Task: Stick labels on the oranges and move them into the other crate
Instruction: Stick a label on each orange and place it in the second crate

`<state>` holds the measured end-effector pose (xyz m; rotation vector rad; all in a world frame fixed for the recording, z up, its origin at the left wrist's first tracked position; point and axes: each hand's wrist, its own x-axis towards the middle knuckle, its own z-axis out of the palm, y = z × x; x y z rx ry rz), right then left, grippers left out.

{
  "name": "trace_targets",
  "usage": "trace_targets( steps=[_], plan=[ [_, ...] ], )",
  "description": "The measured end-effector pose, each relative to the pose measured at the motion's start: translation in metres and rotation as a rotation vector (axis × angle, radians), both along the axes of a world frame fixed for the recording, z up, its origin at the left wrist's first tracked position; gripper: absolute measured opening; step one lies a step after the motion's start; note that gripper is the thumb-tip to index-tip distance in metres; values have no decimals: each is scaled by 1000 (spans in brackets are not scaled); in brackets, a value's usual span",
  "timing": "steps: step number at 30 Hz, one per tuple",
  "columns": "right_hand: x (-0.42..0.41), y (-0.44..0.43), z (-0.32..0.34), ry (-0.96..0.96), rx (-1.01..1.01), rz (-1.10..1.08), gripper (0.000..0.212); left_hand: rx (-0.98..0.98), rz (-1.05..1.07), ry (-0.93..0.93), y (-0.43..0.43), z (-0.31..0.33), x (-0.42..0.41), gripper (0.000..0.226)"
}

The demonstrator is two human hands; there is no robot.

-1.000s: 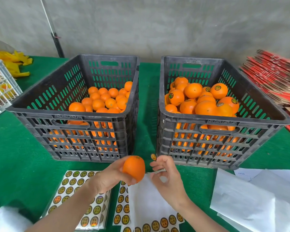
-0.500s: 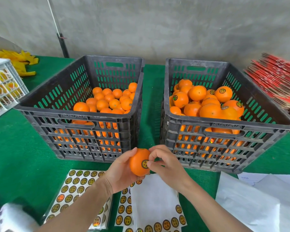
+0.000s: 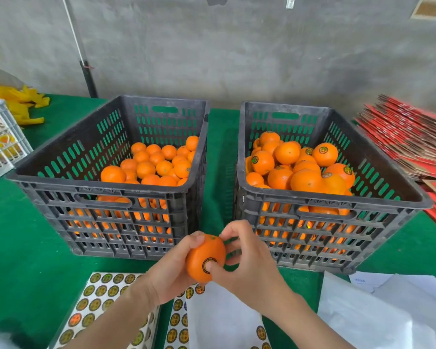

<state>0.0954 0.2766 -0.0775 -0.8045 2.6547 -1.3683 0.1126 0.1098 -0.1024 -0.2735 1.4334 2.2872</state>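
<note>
Okay, right crate (image 3: 312,197): just past the right hand (image 3: 249,270), piled with labelled fruit, likely next stop
left crate (image 3: 111,190): past the left hand (image 3: 169,275), bare fruit only
sticker sheets (image 3: 98,298): flat under both wrists
left hand: curled round the orange (image 3: 199,255)
right hand: thumb pressing the label (image 3: 207,261), fingers hooked over the top
orange: between both hands, short of either crate
label: on a right fingertip a second ago, now stuck down; sticking basically done
writing: gold-ringed dark disc, print too tiny to read
</note>
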Motion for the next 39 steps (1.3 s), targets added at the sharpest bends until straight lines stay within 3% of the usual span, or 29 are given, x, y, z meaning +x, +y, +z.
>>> trace_targets(
  steps=[3,6,10,13,17,20,25,32,34,36,39],
  plan=[
    [0,7,21,90,-17,56,61,-34,-9,103,8,24,-7,67],
    [-6,11,45,285,-67,102,68,-77,-21,308,24,62,-23,46],
    [-50,24,79,504,-144,-54,67,-276,117,558,49,103,-65,46],
    [-107,35,103,472,-115,-197,68,-465,281,645,64,113,-109,24],
    [-212,35,110,255,38,-360,70,-1210,100,814,77,106,-159,29],
    [-278,25,95,120,132,-417,74,-1480,-80,825,80,96,-174,34],
    [-329,3,64,51,333,-388,76,-1491,-98,840,82,93,-179,31],
    [-324,-20,53,-25,570,-415,69,-1433,-58,854,82,89,-180,24],
    [-312,-25,75,67,470,-477,67,-1373,-20,872,80,91,-174,21],
    [-297,-32,99,318,238,-489,58,-1282,72,920,68,98,-166,17],
    [-256,-58,119,644,-63,-324,40,-1270,249,916,16,119,-165,22]
  ],
)
